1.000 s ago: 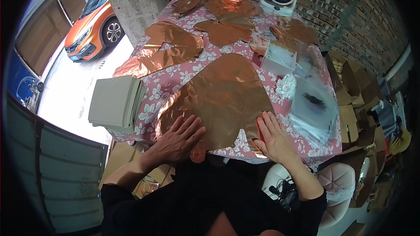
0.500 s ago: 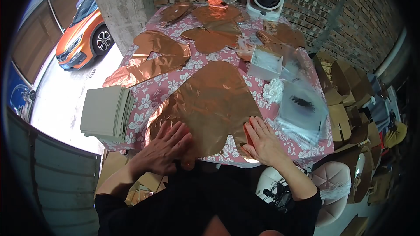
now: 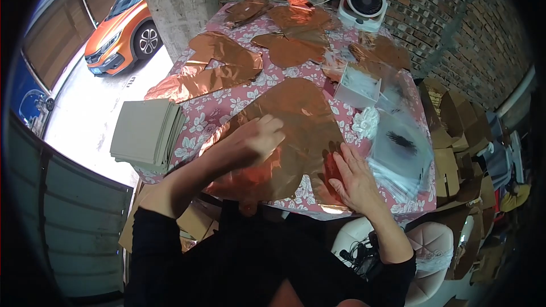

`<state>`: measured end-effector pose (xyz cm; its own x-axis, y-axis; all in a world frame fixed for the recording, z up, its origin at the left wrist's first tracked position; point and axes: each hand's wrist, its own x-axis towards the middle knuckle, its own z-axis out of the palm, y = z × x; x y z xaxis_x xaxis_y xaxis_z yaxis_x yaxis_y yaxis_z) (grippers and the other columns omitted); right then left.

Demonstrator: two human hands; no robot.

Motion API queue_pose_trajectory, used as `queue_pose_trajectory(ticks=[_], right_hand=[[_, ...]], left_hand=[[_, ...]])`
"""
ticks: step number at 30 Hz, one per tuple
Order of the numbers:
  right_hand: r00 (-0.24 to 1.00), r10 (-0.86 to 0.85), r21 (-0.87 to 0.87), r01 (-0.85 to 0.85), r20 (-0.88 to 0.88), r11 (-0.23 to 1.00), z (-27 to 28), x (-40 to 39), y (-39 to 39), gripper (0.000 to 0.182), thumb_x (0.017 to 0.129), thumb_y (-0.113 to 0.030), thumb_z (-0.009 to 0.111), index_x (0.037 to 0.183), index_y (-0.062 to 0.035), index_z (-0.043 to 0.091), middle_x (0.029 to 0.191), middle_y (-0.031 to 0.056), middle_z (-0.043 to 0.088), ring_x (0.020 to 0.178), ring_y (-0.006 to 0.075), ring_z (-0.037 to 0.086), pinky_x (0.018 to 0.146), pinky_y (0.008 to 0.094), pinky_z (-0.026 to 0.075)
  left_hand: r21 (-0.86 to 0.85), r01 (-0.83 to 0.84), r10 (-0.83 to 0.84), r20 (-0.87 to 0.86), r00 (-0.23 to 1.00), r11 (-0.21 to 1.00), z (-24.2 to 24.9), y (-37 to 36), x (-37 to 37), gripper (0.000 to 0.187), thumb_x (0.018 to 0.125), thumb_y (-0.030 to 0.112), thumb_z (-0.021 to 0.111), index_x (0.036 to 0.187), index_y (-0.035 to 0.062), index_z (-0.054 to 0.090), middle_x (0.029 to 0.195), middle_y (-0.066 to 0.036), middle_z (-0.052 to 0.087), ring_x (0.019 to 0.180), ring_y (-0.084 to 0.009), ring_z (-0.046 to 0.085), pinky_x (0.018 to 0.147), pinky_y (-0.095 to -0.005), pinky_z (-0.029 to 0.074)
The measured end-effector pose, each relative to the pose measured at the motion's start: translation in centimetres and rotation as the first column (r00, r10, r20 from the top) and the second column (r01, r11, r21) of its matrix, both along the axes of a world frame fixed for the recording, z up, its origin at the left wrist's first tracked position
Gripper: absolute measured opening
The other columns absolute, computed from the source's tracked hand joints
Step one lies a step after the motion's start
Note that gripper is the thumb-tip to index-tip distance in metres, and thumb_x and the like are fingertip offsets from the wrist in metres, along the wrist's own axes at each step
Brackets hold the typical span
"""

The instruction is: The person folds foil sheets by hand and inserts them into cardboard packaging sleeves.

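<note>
While the copper foil balloon (image 3: 304, 119) lies spread at the near edge of the counter (image 3: 196, 122), the right hand (image 3: 355, 179) presses its lower right part, fingers extended and slightly parted. Above the foil, the left hand (image 3: 259, 139) has curled fingers; whether they pinch anything I cannot tell. It looks like steadying and smoothing, and such thin film calls for light pressure. Grey card sheets (image 3: 139, 133) sit left, clear plastic bags (image 3: 398, 159) right, a fan (image 3: 364, 0) by the brick wall (image 3: 421, 0).

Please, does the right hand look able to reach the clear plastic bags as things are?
Probably yes: the right hand lies close beside the clear plastic bags, and nothing visible stands between them.
</note>
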<state>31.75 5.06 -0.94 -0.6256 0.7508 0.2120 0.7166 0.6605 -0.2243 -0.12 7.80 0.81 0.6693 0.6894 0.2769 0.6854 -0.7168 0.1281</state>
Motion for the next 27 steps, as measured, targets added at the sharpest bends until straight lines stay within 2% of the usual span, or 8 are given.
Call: queue_pose_trajectory(ticks=[3, 8, 11, 14, 17, 21, 23, 27], right_hand=[[1.000, 0.018, 0.019, -0.018, -0.019, 1.000, 0.1, 0.4, 0.2, 0.056, 0.089, -0.025, 0.063, 0.135, 0.0026, 0.048, 0.149, 0.0234, 0.034, 0.137, 0.0408, 0.034, 0.110, 0.0467, 0.032], [0.998, 0.012, 0.024, -0.010, -0.069, 1.000, 0.7, 1.2, 0.2, 0.051, 0.089, -0.021, 0.063, 0.132, 0.0038, 0.050, 0.147, 0.0246, 0.036, 0.135, 0.0412, 0.036, 0.110, 0.0460, 0.033], [0.993, -0.010, 0.019, 0.012, -0.116, 1.000, 0.7, 1.8, 0.4, 0.050, 0.088, -0.019, 0.063, 0.131, 0.0043, 0.051, 0.144, 0.0241, 0.041, 0.134, 0.0411, 0.039, 0.109, 0.0455, 0.034], [0.982, -0.039, 0.102, 0.058, -0.184, 0.993, 0.4, 2.8, 1.4, 0.042, 0.087, -0.014, 0.063, 0.125, 0.0031, 0.055, 0.132, 0.0233, 0.053, 0.124, 0.0410, 0.048, 0.104, 0.0445, 0.040], [0.928, -0.056, 0.125, 0.109, -0.368, 0.986, 0.9, 3.9, 3.7, 0.021, 0.087, -0.006, 0.060, 0.107, 0.0010, 0.063, 0.100, 0.0195, 0.064, 0.096, 0.0383, 0.060, 0.083, 0.0434, 0.049], [0.915, -0.167, 0.159, 0.239, -0.366, 0.958, -0.8, 7.6, 9.5, 0.017, 0.087, -0.006, 0.060, 0.101, 0.0014, 0.066, 0.093, 0.0189, 0.065, 0.088, 0.0366, 0.062, 0.077, 0.0414, 0.050], [0.842, -0.310, 0.067, 0.375, -0.441, 0.925, -1.1, 8.9, 12.2, 0.014, 0.085, -0.008, 0.060, 0.093, 0.0009, 0.067, 0.089, 0.0218, 0.066, 0.085, 0.0392, 0.063, 0.075, 0.0439, 0.050], [0.793, -0.357, 0.026, 0.423, -0.494, 0.906, -1.5, 10.5, 17.2, 0.016, 0.085, -0.010, 0.059, 0.093, 0.0018, 0.068, 0.087, 0.0226, 0.066, 0.081, 0.0395, 0.065, 0.072, 0.0437, 0.051]], left_hand=[[-0.047, 0.010, -0.014, -0.106, 0.994, 0.999, -0.5, 4.1, 1.8, 0.029, 0.078, 0.008, 0.063, 0.106, -0.0008, 0.061, 0.112, -0.016, 0.055, 0.104, -0.0326, 0.053, 0.089, -0.0412, 0.047], [-0.199, -0.140, 0.094, -0.226, 0.970, 0.970, -0.5, 8.0, 3.7, 0.038, 0.076, 0.017, 0.072, 0.109, 0.0017, 0.061, 0.111, -0.015, 0.053, 0.106, -0.0328, 0.052, 0.089, -0.0416, 0.046], [-0.259, -0.123, 0.072, -0.199, 0.977, 0.958, -0.7, 8.5, 3.9, 0.045, 0.074, 0.021, 0.075, 0.113, 0.0024, 0.059, 0.112, -0.015, 0.052, 0.109, -0.0336, 0.051, 0.090, -0.0421, 0.046], [-0.305, -0.163, 0.088, -0.245, 0.966, 0.938, -0.9, 8.9, 4.4, 0.052, 0.073, 0.022, 0.076, 0.117, 0.0027, 0.057, 0.113, -0.015, 0.051, 0.111, -0.0343, 0.050, 0.093, -0.0428, 0.046], [-0.310, -0.171, 0.089, -0.261, 0.961, 0.935, -1.5, 9.3, 4.5, 0.056, 0.072, 0.023, 0.077, 0.120, 0.0034, 0.055, 0.116, -0.016, 0.052, 0.112, -0.0352, 0.050, 0.095, -0.0431, 0.045], [-0.260, -0.133, 0.071, -0.233, 0.970, 0.956, -2.8, 9.7, 4.0, 0.058, 0.070, 0.022, 0.079, 0.120, 0.0031, 0.055, 0.115, -0.017, 0.053, 0.110, -0.0360, 0.051, 0.095, -0.0429, 0.044], [-0.265, -0.127, 0.071, -0.211, 0.975, 0.956, -2.6, 9.4, 3.9, 0.058, 0.070, 0.021, 0.079, 0.120, 0.0027, 0.055, 0.115, -0.017, 0.053, 0.109, -0.0362, 0.051, 0.095, -0.0428, 0.044], [-0.287, -0.132, 0.087, -0.162, 0.983, 0.949, -2.6, 9.0, 3.8, 0.057, 0.072, 0.018, 0.078, 0.121, 0.0021, 0.054, 0.114, -0.018, 0.053, 0.108, -0.0368, 0.050, 0.094, -0.0431, 0.043]])
